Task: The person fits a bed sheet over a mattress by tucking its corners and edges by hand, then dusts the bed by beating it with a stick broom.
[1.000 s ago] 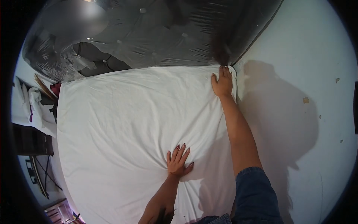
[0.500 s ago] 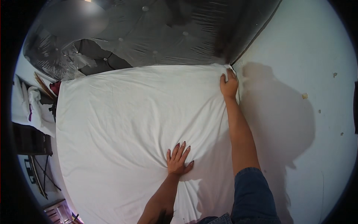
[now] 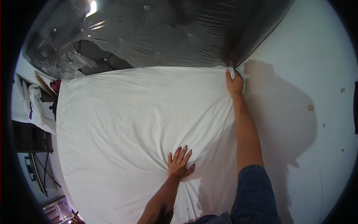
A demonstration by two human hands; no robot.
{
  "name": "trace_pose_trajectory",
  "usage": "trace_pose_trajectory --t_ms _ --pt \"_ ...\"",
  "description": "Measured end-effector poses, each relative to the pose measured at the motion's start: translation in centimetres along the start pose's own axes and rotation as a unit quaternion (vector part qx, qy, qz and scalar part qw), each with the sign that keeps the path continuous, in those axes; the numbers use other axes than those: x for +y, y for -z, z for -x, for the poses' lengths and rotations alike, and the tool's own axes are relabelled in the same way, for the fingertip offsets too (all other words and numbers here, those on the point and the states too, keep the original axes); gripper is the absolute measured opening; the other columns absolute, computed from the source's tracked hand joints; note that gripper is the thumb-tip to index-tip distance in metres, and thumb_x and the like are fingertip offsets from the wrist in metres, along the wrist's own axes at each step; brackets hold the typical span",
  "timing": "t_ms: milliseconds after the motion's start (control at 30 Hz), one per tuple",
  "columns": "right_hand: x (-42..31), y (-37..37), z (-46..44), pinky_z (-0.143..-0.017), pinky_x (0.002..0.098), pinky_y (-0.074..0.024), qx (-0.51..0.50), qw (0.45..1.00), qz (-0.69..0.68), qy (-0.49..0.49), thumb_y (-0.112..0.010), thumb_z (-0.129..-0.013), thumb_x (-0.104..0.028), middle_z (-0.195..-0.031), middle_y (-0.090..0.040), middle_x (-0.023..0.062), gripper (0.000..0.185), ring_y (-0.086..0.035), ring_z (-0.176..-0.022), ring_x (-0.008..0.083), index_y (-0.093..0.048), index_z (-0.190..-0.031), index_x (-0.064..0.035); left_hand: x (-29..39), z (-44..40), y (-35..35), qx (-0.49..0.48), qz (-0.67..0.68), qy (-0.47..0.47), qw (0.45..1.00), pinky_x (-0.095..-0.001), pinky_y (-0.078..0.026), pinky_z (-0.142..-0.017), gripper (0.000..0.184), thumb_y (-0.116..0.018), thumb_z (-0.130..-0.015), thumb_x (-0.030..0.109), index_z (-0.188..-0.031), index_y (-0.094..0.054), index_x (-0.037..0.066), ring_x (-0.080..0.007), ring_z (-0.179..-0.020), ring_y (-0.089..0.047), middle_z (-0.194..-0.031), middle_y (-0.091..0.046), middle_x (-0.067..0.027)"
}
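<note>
A white sheet [image 3: 123,112] covers the mattress, with creases running out from where my left hand [image 3: 179,164] presses down. That hand lies flat, its fingers spread. My right hand [image 3: 235,83] is at the far right corner of the mattress, beside the wall. Its thumb rests on top near the edge, and the fingers curl over the corner, gripping the sheet there. The fingertips are hidden between the mattress and the wall.
A dark tufted headboard [image 3: 164,33] under torn clear plastic stands along the far edge. The white wall [image 3: 335,74] closes off the right side. At the left are white cloths [image 3: 35,102], a dark piece of furniture [image 3: 31,137] and dried stalks [image 3: 44,83].
My right hand has moved right from lying on the sheet to curling over the corner. My left hand has stayed in nearly the same spot.
</note>
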State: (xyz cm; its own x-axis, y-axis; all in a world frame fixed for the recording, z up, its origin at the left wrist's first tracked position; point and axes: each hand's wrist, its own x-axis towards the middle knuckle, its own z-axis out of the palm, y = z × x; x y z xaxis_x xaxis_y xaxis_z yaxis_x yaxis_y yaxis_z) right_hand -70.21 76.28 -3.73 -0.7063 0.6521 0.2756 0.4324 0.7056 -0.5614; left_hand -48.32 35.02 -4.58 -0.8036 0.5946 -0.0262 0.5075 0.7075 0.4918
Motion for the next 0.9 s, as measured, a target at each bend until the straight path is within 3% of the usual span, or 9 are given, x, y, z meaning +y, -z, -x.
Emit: trace_pose_trajectory --t_ms 100,233,400,533,633,733,800,833,900 --pt "-1.1 0.4 2.0 -0.085 0.0425 -0.0485 0.134 0.988 0.065 0.029 -0.057 -0.088 -0.039 -0.105 -0.063 0.0243 0.046 -0.061 -0.098 0.0367 -0.062 -0.107 0.0025 0.0 0.0 0.0 0.016 0.003 -0.007 1.000 -0.0573 -0.014 -0.111 0.073 -0.069 -0.065 0.039 -0.134 -0.051 0.024 -0.0234 -0.139 -0.029 -0.150 -0.037 -0.0017" --pt "-2.2 2.5 4.2 -0.082 0.0433 -0.0491 0.144 0.978 0.147 0.025 -0.055 -0.089 -0.036 -0.100 -0.063 0.0236 0.043 -0.061 -0.094 0.0374 -0.063 -0.100 0.0047 0.1 0.0 0.0 0.006 -0.003 -0.003 1.000 -0.0571 -0.015 -0.111 0.073 -0.069 -0.064 0.038 -0.133 -0.052 0.023 -0.0237 -0.139 -0.030 -0.149 -0.037 -0.0018" --pt "-1.4 4.6 4.5 -0.085 0.0439 -0.0480 -0.073 0.987 0.140 -0.018 -0.055 -0.089 -0.037 -0.099 -0.062 0.0270 0.047 -0.060 -0.094 0.0405 -0.061 -0.095 0.0093 0.0 0.0 -0.1 0.027 -0.004 -0.009 1.000 -0.0570 -0.015 -0.111 0.073 -0.069 -0.063 0.036 -0.132 -0.053 0.023 -0.0242 -0.138 -0.032 -0.148 -0.039 -0.0023" --pt "0.7 3.3 3.0 -0.083 0.0455 -0.0488 -0.028 0.991 0.133 0.018 -0.056 -0.088 -0.035 -0.093 -0.064 0.0270 0.043 -0.061 -0.090 0.0421 -0.061 -0.092 0.0077 0.0 0.0 -0.2 0.043 -0.005 -0.017 0.999 -0.0570 -0.015 -0.111 0.073 -0.069 -0.062 0.036 -0.132 -0.053 0.023 -0.0241 -0.138 -0.032 -0.148 -0.039 -0.0022" --pt "1.3 3.3 1.0 -0.083 0.0472 -0.0492 -0.057 0.993 0.098 -0.033 -0.056 -0.088 -0.026 -0.096 -0.064 0.0270 0.033 -0.062 -0.093 0.0423 -0.060 -0.093 0.0069 0.1 -0.1 0.0 0.033 -0.005 -0.010 0.999 -0.0568 -0.015 -0.111 0.073 -0.069 -0.062 0.036 -0.132 -0.053 0.023 -0.0242 -0.138 -0.032 -0.149 -0.039 -0.0023" --pt "2.9 2.9 -1.0 -0.081 0.0469 -0.0503 -0.022 0.997 0.070 -0.007 -0.052 -0.088 -0.016 -0.101 -0.065 0.0259 0.027 -0.062 -0.092 0.0436 -0.061 -0.106 0.0022 0.0 0.0 -0.1 0.028 -0.010 -0.009 1.000 -0.0568 -0.015 -0.111 0.073 -0.069 -0.062 0.037 -0.132 -0.053 0.023 -0.0242 -0.137 -0.033 -0.149 -0.039 -0.0024" --pt "3.5 2.4 -2.4 -0.091 0.0445 -0.0487 -0.116 0.980 0.162 0.000 -0.049 -0.085 -0.009 -0.112 -0.062 0.0255 0.026 -0.060 -0.107 0.0383 -0.060 -0.107 0.0015 0.0 -0.1 -0.1 0.022 -0.008 -0.008 1.000 -0.0566 -0.015 -0.111 0.073 -0.069 -0.062 0.037 -0.132 -0.053 0.023 -0.0242 -0.138 -0.033 -0.148 -0.039 -0.0023" --pt "3.5 2.2 -3.3 -0.091 0.0445 -0.0487 -0.118 0.980 0.161 0.001 -0.049 -0.085 -0.009 -0.112 -0.062 0.0255 0.026 -0.060 -0.107 0.0383 -0.060 -0.107 0.0015 0.0 0.0 -0.2 0.022 -0.008 -0.006 1.000 -0.0566 -0.015 -0.111 0.073 -0.069 -0.062 0.037 -0.132 -0.053 0.023 -0.0242 -0.138 -0.033 -0.148 -0.039 -0.0023" --pt "3.2 1.9 -4.8 -0.093 0.0428 -0.0487 -0.266 0.944 0.187 -0.060 -0.049 -0.086 -0.008 -0.116 -0.062 0.0220 0.030 -0.059 -0.110 0.0367 -0.061 -0.112 -0.0012 -0.1 0.0 -0.3 0.024 -0.010 -0.010 1.000 -0.0566 -0.015 -0.111 0.073 -0.069 -0.063 0.037 -0.132 -0.053 0.023 -0.0239 -0.138 -0.032 -0.148 -0.039 -0.0022"
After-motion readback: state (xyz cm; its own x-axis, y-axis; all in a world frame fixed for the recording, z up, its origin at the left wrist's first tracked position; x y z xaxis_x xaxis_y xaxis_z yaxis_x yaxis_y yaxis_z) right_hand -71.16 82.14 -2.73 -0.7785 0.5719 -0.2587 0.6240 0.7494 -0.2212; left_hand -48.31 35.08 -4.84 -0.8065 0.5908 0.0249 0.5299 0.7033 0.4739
